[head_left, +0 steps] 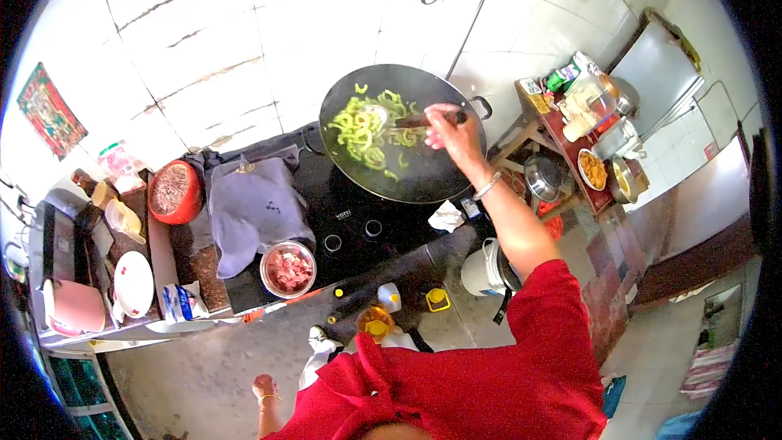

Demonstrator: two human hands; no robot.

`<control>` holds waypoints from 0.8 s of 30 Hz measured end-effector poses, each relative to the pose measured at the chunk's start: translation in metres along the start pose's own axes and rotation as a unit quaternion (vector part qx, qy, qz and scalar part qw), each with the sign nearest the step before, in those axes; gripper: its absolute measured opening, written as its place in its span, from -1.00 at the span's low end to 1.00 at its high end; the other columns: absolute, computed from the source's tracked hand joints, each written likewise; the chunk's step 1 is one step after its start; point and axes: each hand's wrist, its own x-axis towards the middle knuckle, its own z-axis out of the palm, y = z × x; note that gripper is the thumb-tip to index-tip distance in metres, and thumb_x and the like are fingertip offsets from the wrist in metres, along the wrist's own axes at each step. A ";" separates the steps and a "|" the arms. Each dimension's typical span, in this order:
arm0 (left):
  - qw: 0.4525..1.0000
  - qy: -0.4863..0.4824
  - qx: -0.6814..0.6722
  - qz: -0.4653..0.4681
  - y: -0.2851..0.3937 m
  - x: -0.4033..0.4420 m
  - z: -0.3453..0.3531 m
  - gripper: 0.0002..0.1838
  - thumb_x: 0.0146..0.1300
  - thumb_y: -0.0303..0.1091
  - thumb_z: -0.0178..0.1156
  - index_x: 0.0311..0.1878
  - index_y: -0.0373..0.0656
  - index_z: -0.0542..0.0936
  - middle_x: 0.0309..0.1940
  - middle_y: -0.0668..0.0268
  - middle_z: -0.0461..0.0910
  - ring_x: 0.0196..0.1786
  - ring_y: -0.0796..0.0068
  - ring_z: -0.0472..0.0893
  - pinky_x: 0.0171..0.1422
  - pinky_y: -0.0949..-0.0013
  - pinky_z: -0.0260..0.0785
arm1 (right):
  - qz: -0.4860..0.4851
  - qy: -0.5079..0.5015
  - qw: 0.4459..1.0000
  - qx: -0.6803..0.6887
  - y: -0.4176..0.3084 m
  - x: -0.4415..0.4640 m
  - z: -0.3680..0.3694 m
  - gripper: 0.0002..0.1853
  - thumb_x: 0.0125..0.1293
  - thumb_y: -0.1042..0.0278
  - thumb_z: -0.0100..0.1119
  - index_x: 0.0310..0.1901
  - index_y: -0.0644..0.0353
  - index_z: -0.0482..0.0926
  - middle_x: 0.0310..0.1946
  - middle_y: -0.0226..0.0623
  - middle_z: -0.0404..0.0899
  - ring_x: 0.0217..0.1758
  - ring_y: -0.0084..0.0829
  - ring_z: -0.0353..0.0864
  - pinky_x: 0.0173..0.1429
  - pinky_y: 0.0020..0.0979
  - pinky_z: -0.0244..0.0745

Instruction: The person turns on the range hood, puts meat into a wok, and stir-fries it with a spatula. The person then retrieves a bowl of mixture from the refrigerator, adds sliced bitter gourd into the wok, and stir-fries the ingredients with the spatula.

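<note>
My right hand [453, 137] is wrapped round the dark handle of a wok spatula [411, 121], above a large black wok [423, 175]. The spatula's pale head lies among sliced green vegetables [358, 138], which are bunched on the wok's left side; its exact shape is partly hidden by them. A bracelet circles my right wrist. My left hand [265, 387] hangs low at my side, away from the counter, fingers curled in and holding nothing visible. Nearest to it is the floor.
The wok stands on a black stove [358, 204]. Left of it are a grey cloth [257, 195], a bowl of raw meat pieces [288, 269] and a red bowl [175, 193]. A white bucket [482, 269] and oil bottles [375, 322] stand below. A side table [562, 134] holds dishes.
</note>
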 end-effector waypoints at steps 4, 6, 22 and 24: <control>0.987 -0.090 0.131 -0.010 -0.009 0.003 0.003 -0.88 0.04 -0.34 0.07 -0.33 -0.06 0.52 -0.61 0.34 0.49 -0.58 0.45 0.52 -0.61 0.42 0.34 | -0.019 0.003 0.998 0.053 0.065 -0.008 -0.021 -0.85 0.13 0.41 0.15 -0.27 0.26 0.56 -0.59 -0.44 0.50 -0.60 -0.68 0.45 -0.54 -0.61 0.45; 0.991 -0.079 0.093 -0.062 -0.014 0.006 0.006 -0.90 0.05 -0.34 0.09 -0.33 -0.06 0.49 -0.59 0.36 0.48 -0.60 0.47 0.49 -0.61 0.42 0.31 | -0.016 0.032 0.999 -0.016 0.059 -0.011 -0.047 -0.84 0.13 0.35 0.15 -0.30 0.25 0.57 -0.59 -0.47 0.49 -0.61 -0.68 0.44 -0.56 -0.61 0.43; 0.991 -0.079 0.021 -0.104 0.000 -0.016 0.015 -0.89 0.08 -0.31 0.08 -0.29 -0.02 0.45 -0.58 0.38 0.48 -0.56 0.52 0.50 -0.53 0.41 0.32 | -0.182 -0.017 0.968 -0.172 0.024 -0.034 -0.043 -0.89 0.05 0.43 0.17 -0.38 0.26 0.58 -0.47 -0.23 0.61 -0.35 -0.47 0.61 -0.21 -0.50 0.44; 0.990 -0.084 0.022 -0.107 -0.002 -0.015 0.017 -0.88 0.08 -0.31 0.07 -0.29 -0.01 0.44 -0.59 0.38 0.48 -0.55 0.52 0.50 -0.52 0.40 0.33 | -0.159 -0.012 0.974 -0.160 0.028 -0.034 -0.067 -0.88 0.04 0.41 0.18 -0.37 0.25 0.58 -0.47 -0.22 0.61 -0.36 -0.46 0.61 -0.24 -0.50 0.45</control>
